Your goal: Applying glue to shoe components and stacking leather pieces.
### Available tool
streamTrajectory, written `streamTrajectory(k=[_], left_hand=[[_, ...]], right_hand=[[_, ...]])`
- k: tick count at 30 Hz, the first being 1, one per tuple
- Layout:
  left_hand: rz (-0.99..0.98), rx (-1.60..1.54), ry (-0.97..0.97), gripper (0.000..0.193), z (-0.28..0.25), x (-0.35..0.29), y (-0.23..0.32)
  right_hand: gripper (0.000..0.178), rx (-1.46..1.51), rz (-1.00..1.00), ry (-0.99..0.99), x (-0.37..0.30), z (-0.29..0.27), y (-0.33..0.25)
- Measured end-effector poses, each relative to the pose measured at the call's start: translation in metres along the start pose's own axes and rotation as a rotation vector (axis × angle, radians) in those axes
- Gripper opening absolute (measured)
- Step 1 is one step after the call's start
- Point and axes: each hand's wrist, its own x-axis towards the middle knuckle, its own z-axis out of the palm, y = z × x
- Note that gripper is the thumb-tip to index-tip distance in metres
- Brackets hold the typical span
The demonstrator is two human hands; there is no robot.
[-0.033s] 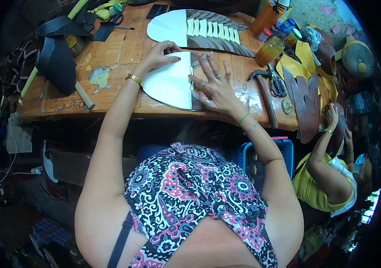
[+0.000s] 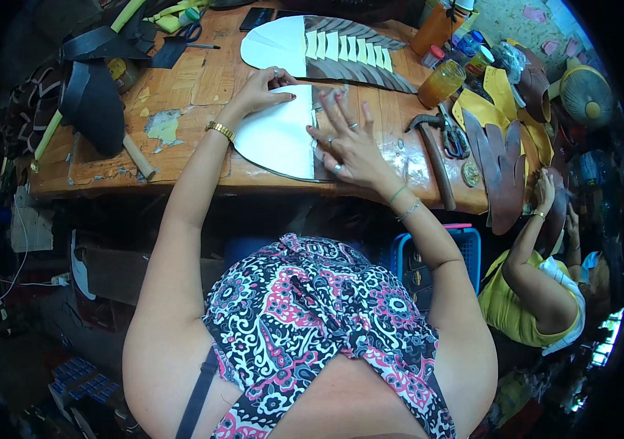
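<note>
A white sheet [image 2: 279,135] with a rounded left edge lies on the wooden workbench [image 2: 180,88] in front of me. My left hand [image 2: 259,89] rests on its top edge, fingers curled and pinching the sheet. My right hand [image 2: 348,143] lies flat on the sheet's right edge with fingers spread, pressing on a dark leather piece [image 2: 326,95] that shows beneath. Both wrists wear bracelets.
Further back lies a fan of white and dark pieces with pale strips [image 2: 334,47]. A hammer [image 2: 435,150], pliers [image 2: 454,139], an amber jar [image 2: 441,83] and brown leather cut-outs [image 2: 502,168] sit to the right. Black leather [image 2: 96,102] is at the left. Another person in yellow [image 2: 524,300] sits at lower right beside a blue basket [image 2: 440,252].
</note>
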Motion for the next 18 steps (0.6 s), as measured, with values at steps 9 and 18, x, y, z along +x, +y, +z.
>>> streamTrajectory(k=[9, 18], left_hand=[[-0.044, -0.011, -0.007, 0.036, -0.001, -0.001, 0.000], [0.080, -0.491, -0.051, 0.025, -0.030, 0.013, -0.014]], right_hand=[[0.049, 0.261, 0.006, -0.033, -0.016, -0.010, -0.019], [0.042, 1.033, 0.444, 0.460, -0.040, -0.016, 0.048]])
